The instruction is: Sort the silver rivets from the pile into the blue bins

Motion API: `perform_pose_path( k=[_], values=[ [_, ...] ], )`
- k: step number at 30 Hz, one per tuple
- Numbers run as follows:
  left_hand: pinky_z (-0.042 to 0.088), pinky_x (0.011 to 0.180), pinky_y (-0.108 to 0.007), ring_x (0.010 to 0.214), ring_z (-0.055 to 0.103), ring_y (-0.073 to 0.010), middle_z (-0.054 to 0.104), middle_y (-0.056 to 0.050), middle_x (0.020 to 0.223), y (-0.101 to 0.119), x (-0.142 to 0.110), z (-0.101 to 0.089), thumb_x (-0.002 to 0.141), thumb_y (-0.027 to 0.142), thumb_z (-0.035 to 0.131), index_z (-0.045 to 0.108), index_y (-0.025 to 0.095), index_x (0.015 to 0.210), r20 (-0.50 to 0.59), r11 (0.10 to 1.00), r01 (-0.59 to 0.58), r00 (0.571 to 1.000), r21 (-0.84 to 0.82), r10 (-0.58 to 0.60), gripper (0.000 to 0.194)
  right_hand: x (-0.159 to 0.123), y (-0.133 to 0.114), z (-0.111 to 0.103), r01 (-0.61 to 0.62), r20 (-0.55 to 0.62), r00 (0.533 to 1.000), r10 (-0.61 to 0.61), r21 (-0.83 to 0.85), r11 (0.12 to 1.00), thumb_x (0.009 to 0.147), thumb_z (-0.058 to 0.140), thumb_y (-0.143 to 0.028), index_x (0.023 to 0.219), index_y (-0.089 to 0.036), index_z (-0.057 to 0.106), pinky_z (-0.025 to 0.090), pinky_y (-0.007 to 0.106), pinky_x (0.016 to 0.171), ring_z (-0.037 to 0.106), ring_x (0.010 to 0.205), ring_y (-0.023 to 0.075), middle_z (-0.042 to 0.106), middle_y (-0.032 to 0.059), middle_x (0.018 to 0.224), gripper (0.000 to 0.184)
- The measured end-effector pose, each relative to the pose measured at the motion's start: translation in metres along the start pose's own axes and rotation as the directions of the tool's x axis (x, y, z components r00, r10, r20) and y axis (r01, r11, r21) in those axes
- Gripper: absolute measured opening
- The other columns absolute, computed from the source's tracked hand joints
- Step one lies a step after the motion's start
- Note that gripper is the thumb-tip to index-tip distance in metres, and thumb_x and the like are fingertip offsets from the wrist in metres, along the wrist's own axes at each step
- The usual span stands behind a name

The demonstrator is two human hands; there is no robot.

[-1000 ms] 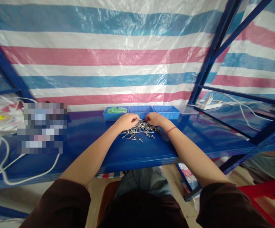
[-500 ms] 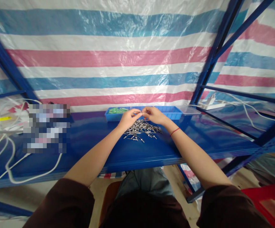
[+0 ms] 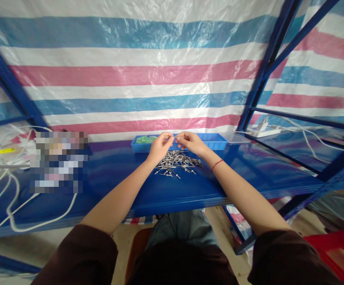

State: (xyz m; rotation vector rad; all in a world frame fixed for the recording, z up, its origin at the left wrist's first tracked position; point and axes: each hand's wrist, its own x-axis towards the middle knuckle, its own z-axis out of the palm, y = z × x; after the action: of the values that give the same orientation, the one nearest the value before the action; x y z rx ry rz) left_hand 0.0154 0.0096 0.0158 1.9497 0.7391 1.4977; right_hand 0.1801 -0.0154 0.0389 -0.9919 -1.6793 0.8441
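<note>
Between the fingertips of both hands is a thin metal blind rivet [image 3: 174,137], spanning the small gap between them. My left hand [image 3: 160,146] pinches one end, and my right hand [image 3: 190,143] grips the other with thumb and finger. Just below them a pile of silvery blind rivets [image 3: 176,161] lies loose on the blue table [image 3: 109,170]. Behind the hands stands a long blue bin [image 3: 142,148]; green pieces [image 3: 146,139] fill its left end, too small to make out. The hands hide the bin's middle.
White cables [image 3: 16,190] run over the left side, beside a pixelated patch [image 3: 59,162]. A clear plastic lid [image 3: 237,137] lies right of the bin. A power strip [image 3: 265,130] sits at the back right. Blue frame posts [image 3: 267,75] and a striped sheet [image 3: 148,75] bound the table.
My fingertips have drawn slightly apart, and the rivet now shows between them. Both hands stay above the pile, which looks the same.
</note>
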Motion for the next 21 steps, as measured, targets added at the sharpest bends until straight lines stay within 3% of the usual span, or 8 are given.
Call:
perform_pose_path(
  k=[3,6,10,12,16,18,21],
  values=[
    [0.049,0.065,-0.023,0.066,0.063,-0.0108,0.065,-0.004,0.095,-0.001,-0.001,0.0,0.085,0.026,0.056,0.057,0.017,0.095,0.005,1.0,0.029,1.0,0.012,-0.029,0.014,0.002,0.0,-0.001,0.057,-0.061,0.997,-0.056,0.016,0.998,0.077,0.064,-0.027,0.089,-0.016,0.056,0.049,0.026,0.058,0.059,0.064,0.0126,0.061,0.0009,0.071,0.018],
    [0.049,0.067,-0.024,0.068,0.064,-0.0121,0.066,-0.003,0.091,-0.005,0.0,-0.001,0.086,0.026,0.053,0.058,0.017,0.092,0.067,0.996,0.057,0.996,0.062,-0.061,0.012,0.001,0.001,0.0,0.128,-0.048,0.991,-0.128,-0.009,0.992,0.076,0.064,-0.029,0.089,-0.016,0.056,0.049,0.028,0.059,0.059,0.064,0.0132,0.06,0.0009,0.072,0.02],
    [0.05,0.071,-0.027,0.073,0.065,-0.0154,0.067,-0.002,0.083,-0.009,0.0,-0.002,0.09,0.029,0.046,0.06,0.017,0.088,0.175,0.981,0.079,0.978,0.179,-0.111,0.018,0.0,0.001,0.001,0.253,-0.012,0.966,-0.258,-0.161,0.954,0.078,0.061,-0.034,0.085,-0.016,0.058,0.048,0.028,0.062,0.058,0.064,0.0129,0.064,0.0022,0.073,0.019],
    [0.05,0.076,-0.029,0.077,0.065,-0.0167,0.068,-0.004,0.088,-0.007,0.001,-0.002,0.091,0.029,0.045,0.061,0.017,0.096,0.155,0.967,0.068,0.982,0.244,-0.109,0.021,0.001,0.001,0.0,0.298,-0.046,0.946,-0.322,-0.272,0.915,0.079,0.06,-0.033,0.083,-0.016,0.059,0.047,0.028,0.065,0.059,0.068,0.0138,0.065,0.0031,0.074,0.017],
    [0.049,0.085,-0.034,0.082,0.064,-0.018,0.068,-0.008,0.102,-0.002,0.001,-0.004,0.089,0.026,0.048,0.056,0.015,0.12,0.093,0.92,0.0,0.995,0.392,-0.04,0.034,0.009,0.007,-0.008,0.263,-0.161,0.908,-0.386,-0.496,0.827,0.082,0.054,-0.029,0.086,-0.016,0.062,0.046,0.028,0.07,0.06,0.074,0.0159,0.067,0.0054,0.082,0.015],
    [0.049,0.086,-0.035,0.082,0.064,-0.0186,0.068,-0.009,0.101,0.0,0.001,-0.007,0.088,0.023,0.048,0.057,0.015,0.12,0.152,0.886,-0.051,0.988,0.46,-0.022,0.035,0.014,0.013,-0.014,0.202,-0.156,0.919,-0.362,-0.602,0.772,0.083,0.051,-0.025,0.09,-0.016,0.063,0.046,0.03,0.075,0.061,0.078,0.0176,0.068,0.0067,0.087,0.016],
    [0.049,0.089,-0.036,0.085,0.064,-0.0199,0.07,-0.008,0.098,-0.001,-0.002,-0.01,0.086,0.019,0.048,0.067,0.017,0.104,0.295,0.823,-0.163,0.956,0.545,-0.005,0.026,0.017,0.019,-0.022,0.146,-0.093,0.943,-0.32,-0.746,0.65,0.082,0.052,-0.023,0.101,-0.015,0.064,0.043,0.034,0.087,0.061,0.093,0.0227,0.069,0.0103,0.098,0.023]
  ],
)
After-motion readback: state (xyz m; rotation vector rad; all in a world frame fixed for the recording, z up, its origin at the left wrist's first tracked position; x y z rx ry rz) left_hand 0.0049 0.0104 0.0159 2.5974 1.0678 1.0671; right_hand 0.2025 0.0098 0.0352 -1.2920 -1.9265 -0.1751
